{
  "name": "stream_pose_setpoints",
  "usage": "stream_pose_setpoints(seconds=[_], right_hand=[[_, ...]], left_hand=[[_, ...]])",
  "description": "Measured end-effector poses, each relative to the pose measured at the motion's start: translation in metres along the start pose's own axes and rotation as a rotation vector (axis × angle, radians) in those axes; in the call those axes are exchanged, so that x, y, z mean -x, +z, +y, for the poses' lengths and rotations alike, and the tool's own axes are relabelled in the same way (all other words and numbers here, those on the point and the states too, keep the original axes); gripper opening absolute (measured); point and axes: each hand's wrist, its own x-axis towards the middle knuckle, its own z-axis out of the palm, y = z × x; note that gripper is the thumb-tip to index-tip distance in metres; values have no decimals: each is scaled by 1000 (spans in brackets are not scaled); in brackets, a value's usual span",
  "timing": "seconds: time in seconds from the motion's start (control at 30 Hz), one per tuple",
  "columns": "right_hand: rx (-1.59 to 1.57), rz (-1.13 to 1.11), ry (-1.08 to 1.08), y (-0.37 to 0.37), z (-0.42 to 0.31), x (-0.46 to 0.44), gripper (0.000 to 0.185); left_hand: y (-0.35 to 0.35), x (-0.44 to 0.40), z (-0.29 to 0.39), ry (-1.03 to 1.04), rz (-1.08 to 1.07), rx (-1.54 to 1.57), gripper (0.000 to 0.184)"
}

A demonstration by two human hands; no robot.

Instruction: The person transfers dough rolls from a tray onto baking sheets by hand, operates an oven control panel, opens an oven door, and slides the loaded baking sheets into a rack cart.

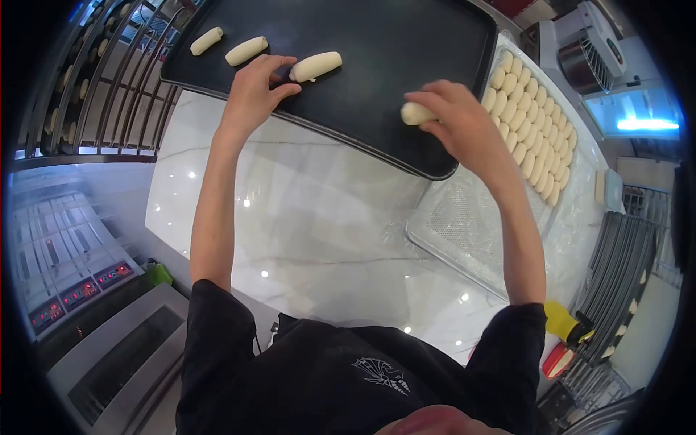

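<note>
A large black baking tray [377,43] lies at the far side of the table. On its left part sit a small dough roll [206,41] and a second dough roll [246,51]. My left hand [259,90] is over the tray's near edge, thumb and index finger apart, at the left end of a third dough roll [319,66]. Whether its fingertips touch that roll is hard to see. Above the right part of the tray, my right hand [458,119] grips another dough roll [417,114] between thumb and fingers; its left end sticks out.
To the right, rows of dough pieces [533,123] lie on plastic film beside a perforated metal tray [464,225]. Racks with trays [80,87] stand at the left, and stacked dark trays [609,268] at the right. The marble tabletop [304,196] lies between my arms.
</note>
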Motion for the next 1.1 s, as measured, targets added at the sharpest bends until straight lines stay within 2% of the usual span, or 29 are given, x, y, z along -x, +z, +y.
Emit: stream_pose_setpoints(seconds=[0.03, 0.2, 0.3, 0.47, 0.57, 0.97, 1.07, 1.1], right_hand=[[85, -111, -41, 10, 2, -11, 49], [212, -129, -167, 20, 8, -41, 51], [-306, -122, 153, 22, -6, -88, 49], [-269, -47, 250, 68, -17, -133, 41], [-254, -81, 327, 76, -28, -136, 40], [-118, -44, 223, 84, -24, -142, 34], [-82, -69, 61, 79, -11, -145, 38], [-77, -63, 75, 72, -8, -143, 38]], left_hand=[[-5, -1, -3, 3, -35, -13, 41], [-19, -16, -21, 160, -177, 48, 45], [-25, -28, -26, 415, -233, -253, 48], [-24, -40, -39, 559, -241, -248, 46], [-18, -43, -50, 760, -157, -324, 45], [-12, -62, -71, 1014, -129, -318, 47], [-14, -57, -67, 953, -164, -385, 49], [-14, -56, -64, 923, -176, -417, 49]])
